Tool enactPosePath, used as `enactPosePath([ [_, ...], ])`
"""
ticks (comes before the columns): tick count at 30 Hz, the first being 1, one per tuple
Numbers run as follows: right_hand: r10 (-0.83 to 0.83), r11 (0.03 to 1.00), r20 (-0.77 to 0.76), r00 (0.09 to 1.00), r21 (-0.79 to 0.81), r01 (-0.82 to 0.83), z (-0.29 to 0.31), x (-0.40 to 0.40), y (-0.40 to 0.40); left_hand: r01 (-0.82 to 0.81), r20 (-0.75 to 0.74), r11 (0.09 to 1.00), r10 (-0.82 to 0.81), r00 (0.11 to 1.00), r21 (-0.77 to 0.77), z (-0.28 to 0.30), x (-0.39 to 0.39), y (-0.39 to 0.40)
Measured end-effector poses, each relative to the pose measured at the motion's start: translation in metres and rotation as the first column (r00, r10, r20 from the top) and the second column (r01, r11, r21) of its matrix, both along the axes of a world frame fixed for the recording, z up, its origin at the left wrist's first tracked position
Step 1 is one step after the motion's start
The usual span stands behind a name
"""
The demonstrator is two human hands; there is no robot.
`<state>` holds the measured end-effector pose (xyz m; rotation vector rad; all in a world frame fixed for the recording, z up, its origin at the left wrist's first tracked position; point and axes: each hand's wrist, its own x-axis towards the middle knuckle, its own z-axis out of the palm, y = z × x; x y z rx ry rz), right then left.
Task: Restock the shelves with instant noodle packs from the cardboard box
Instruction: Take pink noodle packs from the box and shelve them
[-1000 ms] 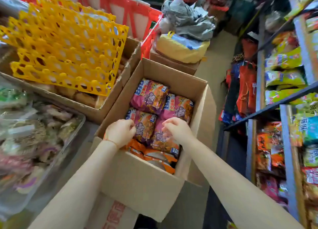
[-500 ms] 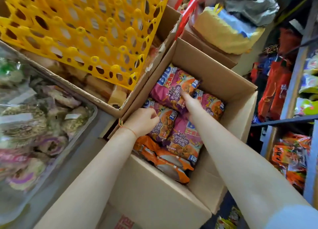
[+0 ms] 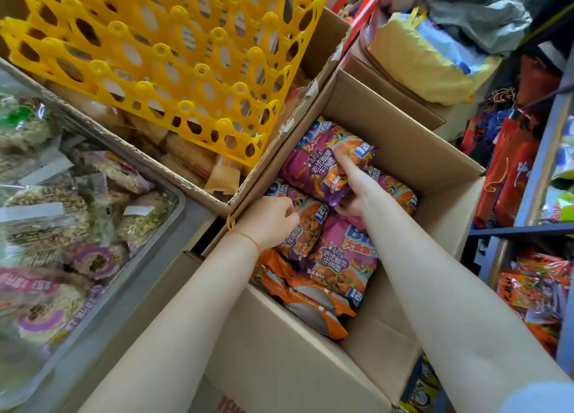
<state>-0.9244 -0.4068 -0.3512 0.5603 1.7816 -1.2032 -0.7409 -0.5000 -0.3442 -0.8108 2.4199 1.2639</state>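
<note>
1. The cardboard box (image 3: 403, 151) is plain brown and open at the top, with its flaps spread outward.
2. Purple noodle packs (image 3: 341, 254) with orange pictures and blue-and-white lettering lie flat inside, side by side and touching.
3. The far purple pack (image 3: 313, 164) is tilted, its right end raised above its neighbours.
4. Orange noodle packs (image 3: 307, 300) lie at the near end, partly under the purple ones.
5. The shelves (image 3: 540, 176) at the right hold other bright packets.
</note>
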Motion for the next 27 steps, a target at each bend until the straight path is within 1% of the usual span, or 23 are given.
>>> enactPosePath([
  [2, 0.007, 0.999, -0.038, 0.999, -0.046, -0.009, 0.002, 0.006, -0.002, -0.001, 0.009, 1.0, 0.001, 1.0, 0.007, 0.001, 0.0, 0.0],
  [4, -0.064, 0.991, -0.066, 0.996, -0.125, 0.056, 0.005, 0.014, -0.005, 0.002, 0.014, 1.0, -0.002, 1.0, 0.007, 0.002, 0.0, 0.0],
  [7, -0.162, 0.975, -0.077, 0.984, -0.167, 0.148, 0.008, 0.023, 0.0, -0.012, 0.013, 1.0, 0.012, 1.0, 0.012, 0.004, 0.002, 0.0],
  [9, -0.213, 0.954, -0.048, 0.976, -0.226, 0.197, 0.016, 0.027, 0.012, -0.016, 0.009, 1.0, 0.016, 1.0, 0.015, 0.005, 0.005, 0.0],
  [11, -0.239, 0.934, -0.012, 0.971, -0.278, 0.226, 0.032, 0.034, 0.027, 0.004, 0.009, 1.0, -0.004, 1.0, -0.02, 0.006, 0.006, 0.003],
  [13, -0.238, 0.918, 0.01, 0.971, -0.325, 0.228, 0.05, 0.044, 0.046, 0.013, 0.015, 0.999, -0.013, 1.0, -0.05, 0.009, 0.004, 0.008],
  [14, -0.247, 0.902, 0.022, 0.969, -0.36, 0.238, 0.06, 0.049, 0.055, -0.007, 0.01, 1.0, 0.007, 1.0, -0.012, 0.011, 0.002, 0.013],
  [15, -0.264, 0.881, 0.028, 0.964, -0.399, 0.253, 0.07, 0.053, 0.065, -0.057, -0.009, 0.995, 0.058, 0.998, 0.084, 0.016, -0.001, 0.02],
  [16, -0.274, 0.863, 0.033, 0.961, -0.432, 0.261, 0.081, 0.059, 0.074, -0.14, -0.028, 0.959, 0.152, 0.988, 0.245, 0.024, -0.005, 0.031],
  [17, -0.279, 0.851, 0.028, 0.96, -0.457, 0.26, 0.091, 0.065, 0.083, -0.23, -0.037, 0.872, 0.272, 0.962, 0.432, 0.035, -0.009, 0.046],
  [18, -0.283, 0.838, 0.025, 0.959, -0.481, 0.259, 0.099, 0.072, 0.092, -0.31, -0.024, 0.742, 0.402, 0.916, 0.594, 0.047, -0.014, 0.063],
  [19, -0.288, 0.828, 0.004, 0.958, -0.501, 0.251, 0.107, 0.079, 0.101, -0.362, -0.005, 0.595, 0.524, 0.852, 0.718, 0.057, -0.019, 0.082],
  [20, -0.298, 0.816, -0.021, 0.954, -0.525, 0.244, 0.113, 0.087, 0.11, -0.362, -0.005, 0.459, 0.624, 0.781, 0.811, 0.066, -0.024, 0.101],
  [21, -0.315, 0.801, -0.051, 0.948, -0.549, 0.237, 0.117, 0.095, 0.121, -0.322, -0.013, 0.344, 0.701, 0.713, 0.882, 0.076, -0.028, 0.119],
  [22, -0.331, 0.789, -0.082, 0.94, -0.571, 0.228, 0.122, 0.103, 0.131, -0.263, -0.014, 0.254, 0.743, 0.669, 0.931, 0.086, -0.031, 0.134],
  [23, -0.343, 0.785, -0.104, 0.934, -0.578, 0.223, 0.126, 0.108, 0.143, -0.208, -0.009, 0.187, 0.764, 0.645, 0.96, 0.094, -0.034, 0.147],
  [24, -0.356, 0.781, -0.134, 0.925, -0.586, 0.216, 0.131, 0.114, 0.157, -0.157, -0.016, 0.153, 0.763, 0.646, 0.976, 0.099, -0.036, 0.159],
  [25, -0.375, 0.782, -0.184, 0.909, -0.589, 0.203, 0.136, 0.117, 0.172, -0.104, -0.03, 0.132, 0.747, 0.664, 0.986, 0.104, -0.036, 0.17],
  [27, -0.419, 0.822, -0.341, 0.842, -0.536, 0.193, 0.151, 0.119, 0.21, -0.033, -0.064, 0.13, 0.677, 0.733, 0.991, 0.109, -0.037, 0.192],
])
